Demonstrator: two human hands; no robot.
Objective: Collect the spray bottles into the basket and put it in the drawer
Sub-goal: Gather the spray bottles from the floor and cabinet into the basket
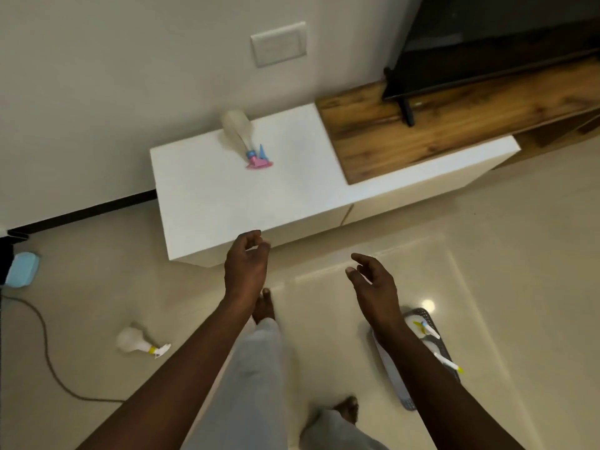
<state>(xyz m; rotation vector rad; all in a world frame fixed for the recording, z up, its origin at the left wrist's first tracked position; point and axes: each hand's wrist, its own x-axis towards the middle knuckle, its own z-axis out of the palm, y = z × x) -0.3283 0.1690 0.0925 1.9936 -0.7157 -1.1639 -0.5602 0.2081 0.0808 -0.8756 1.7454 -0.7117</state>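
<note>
A clear spray bottle with a pink and blue head [243, 138] lies on its side on the white cabinet [227, 203]. Another clear bottle with a white and yellow head [139, 344] lies on the floor at the left. A grey basket [409, 402] sits on the floor at the right, partly hidden by my right forearm, with two spray bottles [431, 344] in it. My left hand [246, 267] hovers at the cabinet's front edge, fingers loosely curled, holding nothing. My right hand [373, 284] is open and empty above the floor, near the basket.
A wooden shelf [422, 131] adjoins the cabinet at the right and carries a black TV [470, 60]. A light blue device [22, 269] with a cable [45, 352] lies on the floor at the far left. My bare feet stand between the hands.
</note>
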